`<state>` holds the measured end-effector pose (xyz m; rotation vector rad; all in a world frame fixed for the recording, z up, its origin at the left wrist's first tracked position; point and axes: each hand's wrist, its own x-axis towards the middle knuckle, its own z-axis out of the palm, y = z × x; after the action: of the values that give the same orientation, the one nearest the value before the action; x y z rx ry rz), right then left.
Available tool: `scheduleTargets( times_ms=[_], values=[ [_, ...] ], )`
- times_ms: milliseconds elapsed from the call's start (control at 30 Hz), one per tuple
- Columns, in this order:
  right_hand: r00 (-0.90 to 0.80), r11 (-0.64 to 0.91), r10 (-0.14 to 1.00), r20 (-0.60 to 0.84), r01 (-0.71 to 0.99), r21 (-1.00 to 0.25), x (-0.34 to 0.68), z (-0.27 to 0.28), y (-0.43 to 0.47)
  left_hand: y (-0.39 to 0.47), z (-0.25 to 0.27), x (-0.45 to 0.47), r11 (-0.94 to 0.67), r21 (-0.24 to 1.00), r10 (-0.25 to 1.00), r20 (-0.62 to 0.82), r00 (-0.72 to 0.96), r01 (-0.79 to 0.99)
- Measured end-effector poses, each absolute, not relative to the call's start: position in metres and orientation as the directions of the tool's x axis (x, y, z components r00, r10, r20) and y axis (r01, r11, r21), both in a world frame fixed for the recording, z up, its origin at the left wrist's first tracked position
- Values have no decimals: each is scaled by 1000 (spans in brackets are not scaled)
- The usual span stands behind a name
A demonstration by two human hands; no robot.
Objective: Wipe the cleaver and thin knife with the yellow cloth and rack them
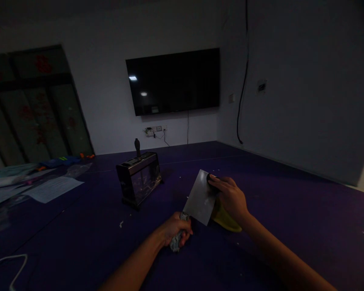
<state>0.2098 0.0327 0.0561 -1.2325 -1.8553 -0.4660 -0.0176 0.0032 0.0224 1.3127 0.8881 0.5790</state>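
Observation:
My left hand (179,231) is closed around the grey-and-white patterned handle of a cleaver (200,198). Its broad, shiny blade tilts up and to the right. At the blade's upper right edge, my right hand (230,196) is closed on a yellow cloth (226,218), which hangs down behind the blade. A dark patch shows under the fingertips there, and I cannot tell whether it belongs to the cloth. Left of the cleaver stands a black knife block (139,178) with see-through sides, with one dark handle (137,147) sticking up from its top.
Everything rests on a dark purple surface (94,234) dotted with small white scraps. Papers (54,189), clear plastic and folded cloths (12,171) lie at the left. A white cable (18,258) is at the lower left. A television (176,83) hangs on the far wall.

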Motion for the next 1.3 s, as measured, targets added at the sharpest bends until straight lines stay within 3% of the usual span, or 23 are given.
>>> scheduleTargets(
  times_ms=[233, 467, 900, 1133, 1300],
  values=[
    [-178, 490, 539, 823, 861, -135, 209, 53, 35, 2, 20, -15, 196, 975, 815, -221, 536, 104],
    [-374, 650, 562, 738, 751, -114, 188, 47, 30, 4, 14, -15, 218, 976, 867, -194, 458, 0],
    [-625, 806, 532, 571, 581, -116, 163, 44, 13, 5, 17, -12, 279, 952, 918, -227, 325, -123],
    [-631, 813, 517, 578, 572, -103, 164, 48, 11, 4, 18, -14, 267, 959, 909, -220, 354, -91],
    [-528, 740, 569, 630, 663, -113, 173, 48, 17, 3, 19, -15, 231, 972, 878, -193, 438, -34]
  ],
)
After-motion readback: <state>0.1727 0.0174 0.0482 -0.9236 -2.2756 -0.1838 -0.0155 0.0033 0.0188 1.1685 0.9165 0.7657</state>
